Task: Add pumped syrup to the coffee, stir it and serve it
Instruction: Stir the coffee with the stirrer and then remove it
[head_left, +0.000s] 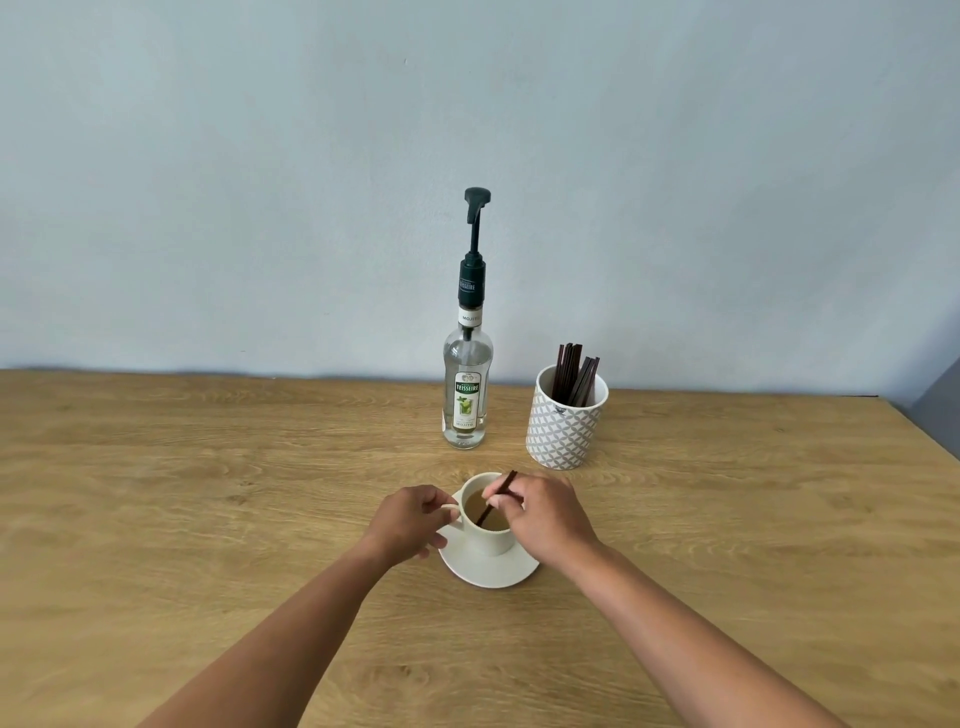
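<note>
A cream cup (491, 540) of light brown coffee (475, 503) stands on a cream saucer (488, 574) in the middle of the wooden table (208, 493). My left hand (410, 522) pinches the cup's handle on its left side. My right hand (545, 514) holds a dark stir stick (496, 505) between thumb and fingers, and the stick's lower end dips into the coffee. Behind the cup stands a clear syrup bottle (466, 395) with a dark pump (475, 208) on top, its spout facing left.
A patterned white holder (563, 431) with several dark stir sticks stands to the right of the bottle, just behind the cup. A pale wall runs along the table's far edge. The table's right edge slants in at the upper right.
</note>
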